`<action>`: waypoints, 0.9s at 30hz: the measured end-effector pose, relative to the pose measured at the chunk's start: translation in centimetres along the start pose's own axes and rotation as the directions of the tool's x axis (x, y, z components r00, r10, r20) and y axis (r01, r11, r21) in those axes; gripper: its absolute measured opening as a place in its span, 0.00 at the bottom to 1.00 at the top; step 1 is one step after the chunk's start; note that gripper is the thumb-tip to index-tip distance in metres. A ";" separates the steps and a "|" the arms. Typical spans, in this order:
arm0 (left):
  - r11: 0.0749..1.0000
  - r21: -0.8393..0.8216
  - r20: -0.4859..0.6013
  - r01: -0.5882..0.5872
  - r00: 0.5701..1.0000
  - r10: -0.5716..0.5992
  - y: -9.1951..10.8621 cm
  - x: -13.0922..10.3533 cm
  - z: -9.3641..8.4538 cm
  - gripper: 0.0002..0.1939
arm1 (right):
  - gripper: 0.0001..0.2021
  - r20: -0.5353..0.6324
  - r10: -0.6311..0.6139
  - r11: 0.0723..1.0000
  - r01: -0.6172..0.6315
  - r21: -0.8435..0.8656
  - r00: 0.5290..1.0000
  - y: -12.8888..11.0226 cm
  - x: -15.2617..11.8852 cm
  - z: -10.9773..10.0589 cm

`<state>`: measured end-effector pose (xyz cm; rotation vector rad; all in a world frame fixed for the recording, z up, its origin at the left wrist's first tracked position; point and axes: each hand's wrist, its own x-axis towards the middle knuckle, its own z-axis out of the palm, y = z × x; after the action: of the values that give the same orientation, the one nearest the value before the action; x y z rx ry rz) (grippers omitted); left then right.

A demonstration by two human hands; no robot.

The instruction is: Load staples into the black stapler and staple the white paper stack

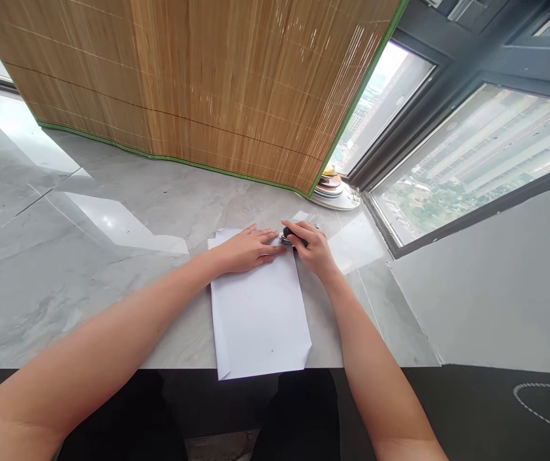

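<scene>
A bamboo blind [207, 83] — green along its edges — spans the far side; by its lower right corner, stacked plates [335, 194] sit on the grey counter [63, 275] near a window [476, 166].

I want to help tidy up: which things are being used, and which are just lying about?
Being used:
White paper, under the left hand
Small black-and-silver tool, held in the right hand near the paper's far right corner

Just around:
Stacked plates
Bamboo screen
Pale cord
</scene>
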<state>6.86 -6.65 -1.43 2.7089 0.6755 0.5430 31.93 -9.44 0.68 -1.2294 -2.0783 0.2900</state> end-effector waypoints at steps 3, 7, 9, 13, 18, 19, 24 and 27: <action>1.000 -0.010 -0.006 -0.008 1.000 0.008 -0.1 0.0 0.2 0.22 | 0.19 -0.003 0.003 0.998 -0.003 -0.063 1.000 -0.2 -0.1 0.4; 1.000 -0.026 -0.034 -0.013 0.999 0.012 -0.2 0.0 0.4 0.21 | 0.18 -0.018 0.012 0.994 -0.014 -0.106 1.000 -0.3 -0.1 0.8; 0.999 -0.036 -0.028 -0.005 1.000 0.004 -0.2 0.1 0.4 0.20 | 0.18 -0.027 0.016 0.992 -0.019 -0.127 1.000 -0.4 -0.1 0.9; 0.998 -0.052 0.020 0.020 1.000 -0.018 -0.1 0.1 0.3 0.20 | 0.18 -0.039 0.014 0.988 -0.020 -0.150 0.999 -0.5 -0.2 1.1; 0.999 -0.037 0.040 0.017 0.999 -0.015 -0.2 0.2 0.2 0.21 | 0.17 -0.035 0.022 0.992 -0.026 -0.127 0.999 -0.6 -0.1 1.0; 0.999 -0.032 0.040 0.013 0.999 -0.012 -0.2 0.2 0.2 0.21 | 0.17 -0.036 0.023 0.992 -0.028 -0.123 0.999 -0.6 -0.1 1.0; 1.000 -0.010 0.039 0.001 0.999 0.000 -0.2 0.2 0.2 0.21 | 0.17 -0.031 0.025 0.991 -0.029 -0.132 0.999 -0.7 -0.1 1.0; 1.000 0.015 0.042 -0.009 0.999 0.008 -0.2 0.1 0.1 0.21 | 0.18 -0.007 0.042 0.986 -0.043 -0.160 0.999 -0.9 -0.1 0.9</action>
<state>6.95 -6.47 -1.56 2.7302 0.6598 0.4837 30.73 -9.83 0.44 -1.3695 -2.1077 0.1413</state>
